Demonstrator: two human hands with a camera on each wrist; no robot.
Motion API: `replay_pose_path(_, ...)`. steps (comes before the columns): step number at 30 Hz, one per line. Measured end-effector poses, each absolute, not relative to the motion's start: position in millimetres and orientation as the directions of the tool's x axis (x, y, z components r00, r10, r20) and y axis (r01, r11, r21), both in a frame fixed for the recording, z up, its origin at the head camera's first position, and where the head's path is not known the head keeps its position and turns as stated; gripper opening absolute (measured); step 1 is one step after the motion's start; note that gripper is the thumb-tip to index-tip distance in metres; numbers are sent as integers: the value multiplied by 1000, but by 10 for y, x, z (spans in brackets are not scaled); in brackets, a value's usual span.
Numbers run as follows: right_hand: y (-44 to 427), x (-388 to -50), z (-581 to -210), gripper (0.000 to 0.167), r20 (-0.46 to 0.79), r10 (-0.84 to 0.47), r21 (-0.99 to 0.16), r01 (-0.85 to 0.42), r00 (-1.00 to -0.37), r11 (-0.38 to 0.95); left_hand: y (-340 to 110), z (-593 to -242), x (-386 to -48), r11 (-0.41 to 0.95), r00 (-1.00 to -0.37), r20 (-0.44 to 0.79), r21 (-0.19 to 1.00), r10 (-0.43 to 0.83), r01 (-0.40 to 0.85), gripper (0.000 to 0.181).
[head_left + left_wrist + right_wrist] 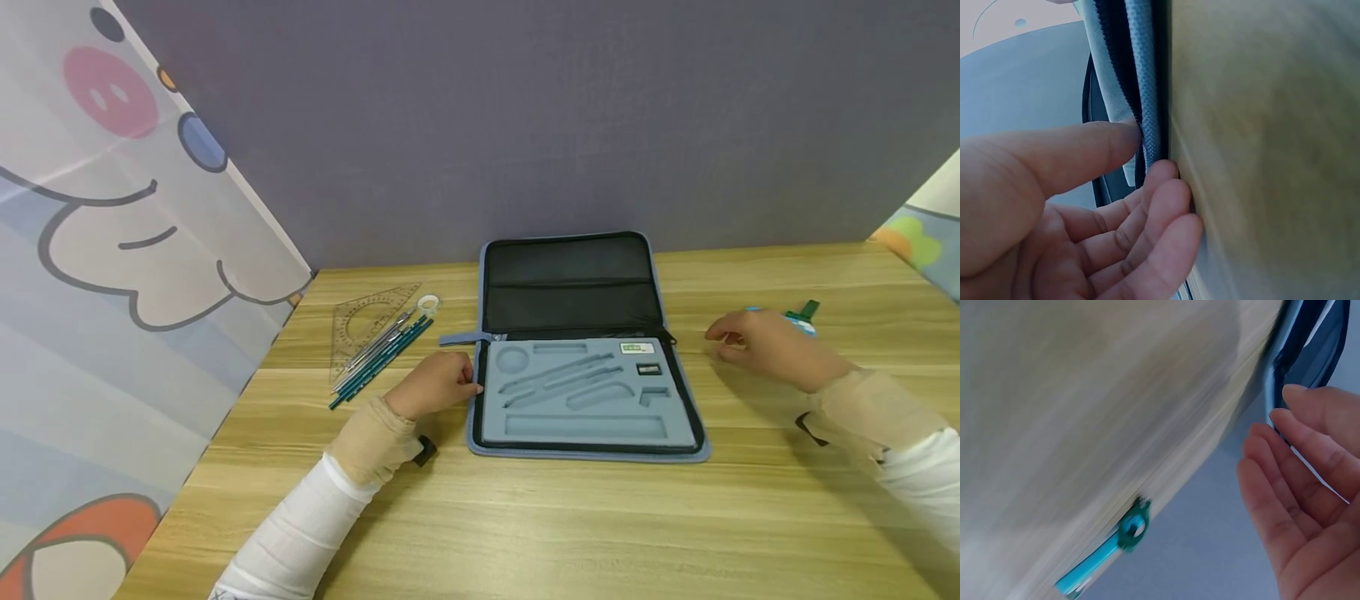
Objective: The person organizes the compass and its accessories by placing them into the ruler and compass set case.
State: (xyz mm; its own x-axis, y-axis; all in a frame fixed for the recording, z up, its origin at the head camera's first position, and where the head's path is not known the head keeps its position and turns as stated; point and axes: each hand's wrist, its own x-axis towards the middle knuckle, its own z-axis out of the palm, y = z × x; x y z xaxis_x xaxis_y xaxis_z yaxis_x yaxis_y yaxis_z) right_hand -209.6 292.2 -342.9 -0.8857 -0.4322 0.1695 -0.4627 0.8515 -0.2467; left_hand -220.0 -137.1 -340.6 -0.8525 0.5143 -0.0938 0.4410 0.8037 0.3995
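Note:
A blue-grey zip case [585,455] lies unfolded on the table, its pale foam insert [681,421] showing shaped hollows. A white and green eraser [637,348] and a small dark sharpener [648,369] sit in the foam. At the case's left edge, my left hand [431,386] pinches the zippered rim [1142,69] between thumb and fingers. My right hand [776,350] hovers beside the case's right side with loosely bent fingers and nothing in them. Partly hidden behind it lies a blue item with a green ring-like part [1134,528].
Left of the case lie a clear set square [341,321], silver metal drawing tools [375,345], teal pencils [392,352] and a small white ring-shaped roll [428,301]. A grey panel [570,125] stands along the table's back edge.

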Motion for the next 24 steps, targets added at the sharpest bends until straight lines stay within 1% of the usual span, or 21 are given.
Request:
replay_pose_path(3,2998,-2118,-3424,17,131,-402,-250,-423,-906,871,-1378,-3416,-2202,802,-851,-92,398,517,445,26)
replay_pose_path(6,3067,-2125,-3418,16,119,-374,-246,-393,-920,886,-1375,-3422,-2205,800,-849,-90,399,520,448,26)
replay_pose_path(14,3200,-2168,-3410,14,126,-329,-229,-350,-936,908,-1376,-3426,-2210,800,-848,-87,394,523,453,27)
replay_pose_path(21,3295,-2220,-3444,11,199,-330,-212,-369,-923,905,-1374,-3437,-2220,800,-846,-84,388,526,458,31)
replay_pose_path(24,3342,-2229,-3433,16,170,-317,-221,-349,-933,911,-1370,-3435,-2219,804,-850,-91,390,519,449,30)
